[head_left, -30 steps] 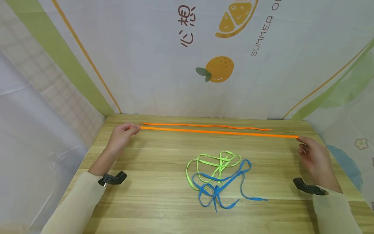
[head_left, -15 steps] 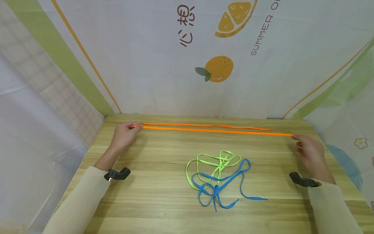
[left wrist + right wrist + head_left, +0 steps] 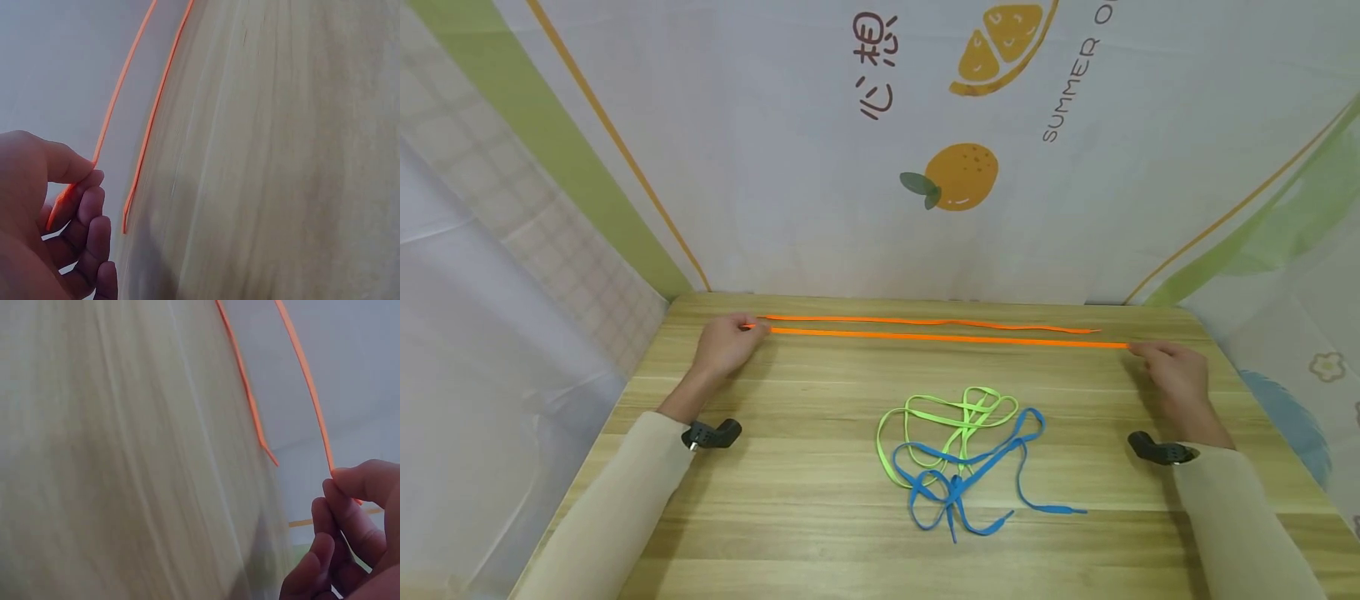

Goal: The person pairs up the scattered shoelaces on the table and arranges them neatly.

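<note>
Orange laces [image 3: 947, 337] number two; two hands [image 3: 727, 344] [image 3: 1178, 377] pinch one.

Fruit-printed cloth [image 3: 820, 183] behind and beside a wood-grain table [image 3: 805, 492] shows a curtained-off tabletop workspace.

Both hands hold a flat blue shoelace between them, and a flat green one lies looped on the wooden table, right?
Orange, not blue: the head view shows the left hand and right hand holding a flat orange shoelace between them. The flat green shoelace does lie looped on the wooden table.
</note>
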Demonstrator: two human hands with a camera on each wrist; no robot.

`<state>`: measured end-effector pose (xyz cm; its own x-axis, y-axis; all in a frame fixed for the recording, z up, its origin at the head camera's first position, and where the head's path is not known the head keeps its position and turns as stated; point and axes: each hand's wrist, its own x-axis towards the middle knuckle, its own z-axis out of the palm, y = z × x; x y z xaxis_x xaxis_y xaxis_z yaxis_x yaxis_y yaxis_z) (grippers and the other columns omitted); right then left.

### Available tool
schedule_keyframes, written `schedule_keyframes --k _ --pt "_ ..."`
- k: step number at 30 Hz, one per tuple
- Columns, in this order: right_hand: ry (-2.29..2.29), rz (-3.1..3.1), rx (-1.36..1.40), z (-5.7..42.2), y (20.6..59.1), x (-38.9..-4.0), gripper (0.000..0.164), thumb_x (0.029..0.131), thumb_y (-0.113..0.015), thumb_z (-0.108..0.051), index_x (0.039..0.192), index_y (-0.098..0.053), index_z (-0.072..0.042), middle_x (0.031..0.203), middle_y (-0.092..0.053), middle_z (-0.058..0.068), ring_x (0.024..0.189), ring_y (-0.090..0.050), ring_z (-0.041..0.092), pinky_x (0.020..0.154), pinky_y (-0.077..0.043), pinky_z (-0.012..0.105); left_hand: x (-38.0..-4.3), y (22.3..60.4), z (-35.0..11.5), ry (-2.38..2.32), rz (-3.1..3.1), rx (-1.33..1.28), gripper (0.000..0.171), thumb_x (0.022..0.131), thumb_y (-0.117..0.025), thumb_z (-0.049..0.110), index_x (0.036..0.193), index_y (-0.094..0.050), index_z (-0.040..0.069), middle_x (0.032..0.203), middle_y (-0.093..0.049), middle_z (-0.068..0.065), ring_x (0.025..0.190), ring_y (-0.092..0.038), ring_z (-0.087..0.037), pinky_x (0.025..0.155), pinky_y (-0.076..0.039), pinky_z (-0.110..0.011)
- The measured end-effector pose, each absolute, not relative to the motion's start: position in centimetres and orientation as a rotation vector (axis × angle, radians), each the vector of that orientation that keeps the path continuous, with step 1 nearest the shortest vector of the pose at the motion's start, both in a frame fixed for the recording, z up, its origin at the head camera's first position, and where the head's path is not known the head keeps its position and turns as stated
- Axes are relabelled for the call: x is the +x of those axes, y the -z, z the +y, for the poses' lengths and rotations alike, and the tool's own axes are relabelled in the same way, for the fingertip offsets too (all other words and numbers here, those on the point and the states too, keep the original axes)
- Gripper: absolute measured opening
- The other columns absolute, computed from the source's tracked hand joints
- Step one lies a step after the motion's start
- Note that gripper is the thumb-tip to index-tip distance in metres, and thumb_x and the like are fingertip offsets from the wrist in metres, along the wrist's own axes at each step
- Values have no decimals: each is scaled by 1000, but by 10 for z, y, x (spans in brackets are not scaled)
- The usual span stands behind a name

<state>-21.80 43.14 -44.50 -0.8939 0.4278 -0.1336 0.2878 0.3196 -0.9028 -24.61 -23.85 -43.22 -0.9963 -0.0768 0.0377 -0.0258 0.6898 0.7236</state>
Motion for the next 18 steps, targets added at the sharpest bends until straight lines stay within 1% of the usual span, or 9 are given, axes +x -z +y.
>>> schedule_keyframes --k 3,6,9,11,13,14,16,18 --pt "-1510 -2516 -683 430 447 -223 16 103 -76 -36 99 -83 -23 90 -59 -25 91 -52 8 74 -48 22 -251 431 -237 1137 -2865 85 29 105 -64 26 104 -78 0 95 -73 -11 75 -55 -23 71 -43 -36" --pt "-1442 -2550 -705 426 447 -229 25 102 -76 -38 107 -82 -14 89 -57 -26 92 -52 7 77 -46 22 -257 430 -236 1045 -2906 86 30 103 -61 28 105 -78 3 98 -74 -11 77 -58 -23 70 -43 -35" --pt "-1361 -2592 -691 421 447 -234 42 103 -74 -38 120 -79 0 88 -59 -24 91 -53 7 75 -46 22 -263 431 -237 972 -2950 89 35 103 -60 31 112 -80 3 105 -76 -14 78 -60 -25 67 -44 -35" --pt "-1286 -2628 -678 419 448 -237 51 103 -72 -38 128 -75 6 93 -66 -14 95 -55 10 74 -46 22 -268 432 -239 946 -2978 92 37 102 -60 32 115 -80 3 105 -76 -14 78 -61 -25 65 -44 -34" --pt "-1247 -2651 -665 416 449 -239 56 104 -70 -38 134 -71 10 107 -73 3 104 -60 19 75 -47 23 -272 434 -240 939 -2998 99 38 101 -60 32 116 -80 3 99 -74 -13 75 -60 -25 62 -44 -35" --pt "-1226 -2666 -663 415 450 -240 58 105 -69 -38 136 -70 10 117 -73 12 110 -61 24 77 -47 24 -274 435 -241 938 -3008 100 39 101 -60 32 117 -80 3 97 -73 -13 75 -59 -25 61 -44 -35" --pt "-1190 -2696 -649 412 450 -242 59 106 -66 -39 138 -69 10 135 -68 27 123 -61 36 81 -47 27 -282 443 -246 932 -3021 105 38 99 -62 33 115 -80 5 91 -71 -10 71 -56 -25 58 -42 -35" --pt "-1165 -2721 -631 411 450 -245 59 106 -65 -38 139 -68 11 144 -63 33 131 -58 45 84 -47 31 -290 450 -249 911 -3032 99 38 98 -62 34 116 -80 5 90 -71 -10 70 -56 -25 57 -42 -35"
